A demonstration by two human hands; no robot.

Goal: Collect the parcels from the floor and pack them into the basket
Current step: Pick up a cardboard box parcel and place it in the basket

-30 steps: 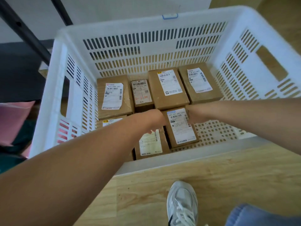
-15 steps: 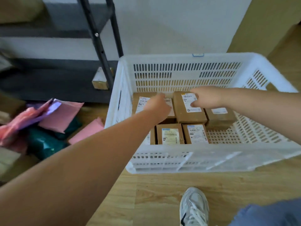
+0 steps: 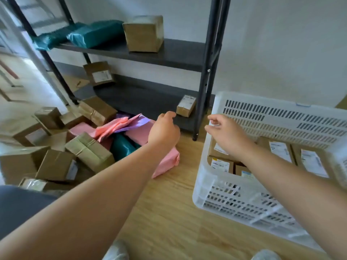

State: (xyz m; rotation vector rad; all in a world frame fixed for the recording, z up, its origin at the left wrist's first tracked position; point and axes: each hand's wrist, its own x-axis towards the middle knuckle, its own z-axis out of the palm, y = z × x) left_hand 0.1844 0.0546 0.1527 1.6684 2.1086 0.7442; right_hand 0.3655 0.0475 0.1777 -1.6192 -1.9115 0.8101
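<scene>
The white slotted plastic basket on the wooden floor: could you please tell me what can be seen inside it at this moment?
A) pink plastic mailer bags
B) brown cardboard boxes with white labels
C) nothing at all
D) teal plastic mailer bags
B: inside the white slotted plastic basket lie brown cardboard boxes with white labels, while the pink mailer bag and the teal mailer bag lie outside it, to its left.

White plastic basket (image 3: 204, 177) — cardboard parcels (image 3: 90, 154), wood-grain floor (image 3: 169, 212).
</scene>
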